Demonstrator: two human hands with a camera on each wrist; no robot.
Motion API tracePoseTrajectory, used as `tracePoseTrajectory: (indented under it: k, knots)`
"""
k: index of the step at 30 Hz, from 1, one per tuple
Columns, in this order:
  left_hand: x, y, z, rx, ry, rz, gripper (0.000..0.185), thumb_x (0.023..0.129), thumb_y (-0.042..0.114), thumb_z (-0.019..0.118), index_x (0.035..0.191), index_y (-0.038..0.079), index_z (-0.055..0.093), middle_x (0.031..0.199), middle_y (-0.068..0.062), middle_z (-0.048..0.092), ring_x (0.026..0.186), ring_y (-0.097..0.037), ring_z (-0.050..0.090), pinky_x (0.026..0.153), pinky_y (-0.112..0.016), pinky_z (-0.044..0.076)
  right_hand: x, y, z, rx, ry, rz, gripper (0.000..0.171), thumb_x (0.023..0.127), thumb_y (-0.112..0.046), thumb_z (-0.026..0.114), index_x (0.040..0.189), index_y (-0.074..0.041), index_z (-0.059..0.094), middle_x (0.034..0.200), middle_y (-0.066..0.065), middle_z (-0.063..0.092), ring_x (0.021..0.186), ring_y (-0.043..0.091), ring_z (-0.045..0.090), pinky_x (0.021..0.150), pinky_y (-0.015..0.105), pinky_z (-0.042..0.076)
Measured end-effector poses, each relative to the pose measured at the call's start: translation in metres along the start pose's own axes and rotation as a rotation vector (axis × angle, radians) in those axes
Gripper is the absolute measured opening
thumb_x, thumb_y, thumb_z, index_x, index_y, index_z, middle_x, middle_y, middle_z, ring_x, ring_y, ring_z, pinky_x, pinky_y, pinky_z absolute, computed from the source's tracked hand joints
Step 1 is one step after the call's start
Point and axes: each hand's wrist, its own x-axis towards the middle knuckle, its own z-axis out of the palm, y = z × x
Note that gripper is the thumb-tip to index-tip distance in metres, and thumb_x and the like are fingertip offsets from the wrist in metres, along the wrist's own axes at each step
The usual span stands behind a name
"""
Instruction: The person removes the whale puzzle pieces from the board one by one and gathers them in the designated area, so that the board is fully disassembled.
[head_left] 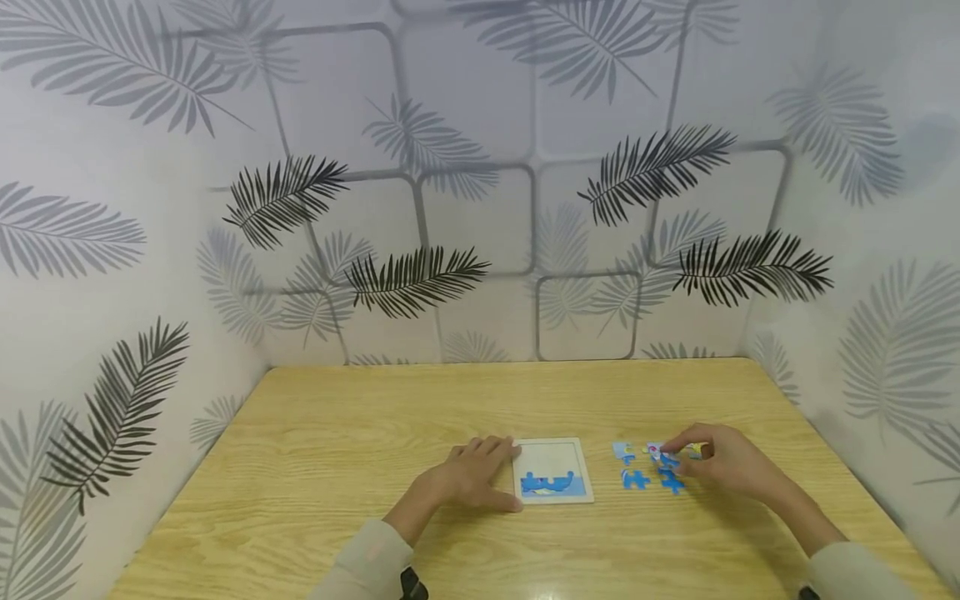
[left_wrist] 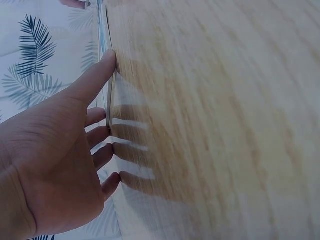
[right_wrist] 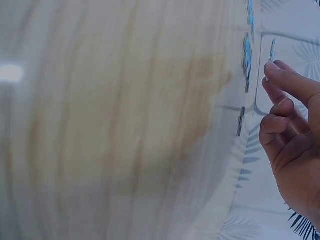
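Observation:
A white puzzle tray (head_left: 552,458) lies on the wooden table (head_left: 337,450), with a few blue pieces fitted along its lower edge. My left hand (head_left: 480,477) lies flat beside it, fingers straight, the tips against the tray's left edge (left_wrist: 109,95). To the right of the tray lie several loose blue puzzle pieces (head_left: 635,478). My right hand (head_left: 716,461) is over them with curled fingers (right_wrist: 280,107), and its fingertips pinch one small puzzle piece (right_wrist: 272,50) lifted slightly off the table. The thumb is hidden in the right wrist view.
Walls papered with a leaf pattern (head_left: 420,279) close the table in at the back and on both sides. Bare wood stretches behind the tray and to the left of my left hand.

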Motion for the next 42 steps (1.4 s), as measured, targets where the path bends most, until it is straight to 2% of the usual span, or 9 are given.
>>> tracePoseTrajectory:
  k: [8, 14, 20, 26, 30, 35, 42]
  knots:
    - [-0.004, 0.003, -0.004, -0.005, -0.006, -0.003, 0.087, 0.086, 0.063, 0.061, 0.154, 0.021, 0.026, 0.159, -0.005, 0.024, 0.146, -0.034, 0.020, 0.114, -0.057, 0.021, -0.014, 0.010, -0.009, -0.027, 0.009, 0.032, 0.026, 0.083, -0.017, 0.077, 0.108, -0.019, 0.073, 0.111, 0.005, 0.067, 0.051, 0.002, 0.036, 0.046, 0.023, 0.039]
    - [-0.004, 0.006, -0.008, 0.016, -0.014, -0.004, 0.087, 0.087, 0.063, 0.060, 0.155, 0.021, 0.025, 0.159, -0.006, 0.024, 0.146, -0.033, 0.021, 0.113, -0.057, 0.022, -0.022, 0.018, -0.019, -0.059, 0.013, 0.011, 0.026, 0.082, -0.020, 0.078, 0.108, -0.021, 0.072, 0.110, 0.004, 0.068, 0.051, 0.001, 0.036, 0.045, 0.022, 0.039]
    - [-0.001, 0.006, -0.010, 0.018, -0.013, -0.006, 0.089, 0.087, 0.062, 0.061, 0.155, 0.020, 0.024, 0.160, -0.007, 0.023, 0.146, -0.034, 0.020, 0.114, -0.057, 0.021, -0.029, 0.028, -0.029, -0.041, 0.010, -0.050, 0.026, 0.082, -0.017, 0.078, 0.107, -0.013, 0.072, 0.109, 0.011, 0.068, 0.050, -0.002, 0.031, 0.043, 0.022, 0.038]
    - [-0.005, 0.008, -0.009, 0.013, -0.014, -0.005, 0.088, 0.086, 0.062, 0.061, 0.154, 0.019, 0.027, 0.159, -0.008, 0.025, 0.145, -0.035, 0.022, 0.113, -0.058, 0.023, -0.034, 0.039, -0.028, 0.000, -0.004, -0.056, 0.026, 0.080, -0.016, 0.079, 0.105, -0.013, 0.073, 0.106, 0.008, 0.069, 0.048, -0.003, 0.029, 0.042, 0.022, 0.038]
    - [-0.007, 0.007, -0.007, 0.007, -0.005, 0.007, 0.088, 0.085, 0.064, 0.061, 0.154, 0.019, 0.027, 0.158, -0.008, 0.026, 0.144, -0.037, 0.023, 0.112, -0.059, 0.023, -0.036, 0.042, -0.024, 0.043, -0.034, -0.072, 0.026, 0.082, -0.015, 0.077, 0.106, -0.011, 0.072, 0.106, 0.009, 0.069, 0.047, -0.004, 0.033, 0.042, 0.023, 0.041]
    - [-0.008, 0.006, -0.003, -0.016, -0.009, 0.004, 0.090, 0.084, 0.066, 0.061, 0.154, 0.020, 0.027, 0.158, -0.007, 0.026, 0.145, -0.037, 0.021, 0.113, -0.059, 0.022, -0.037, 0.044, -0.019, 0.066, -0.073, -0.048, 0.026, 0.083, -0.018, 0.077, 0.108, -0.011, 0.071, 0.106, 0.009, 0.067, 0.047, -0.004, 0.040, 0.041, 0.023, 0.043]
    - [-0.008, 0.009, -0.007, 0.018, 0.004, -0.004, 0.085, 0.085, 0.063, 0.062, 0.152, 0.020, 0.030, 0.157, -0.006, 0.028, 0.144, -0.034, 0.025, 0.112, -0.057, 0.024, -0.034, 0.042, -0.019, 0.085, -0.068, -0.082, 0.026, 0.084, -0.014, 0.075, 0.108, -0.007, 0.069, 0.098, 0.009, 0.064, 0.047, -0.004, 0.041, 0.039, 0.022, 0.040]
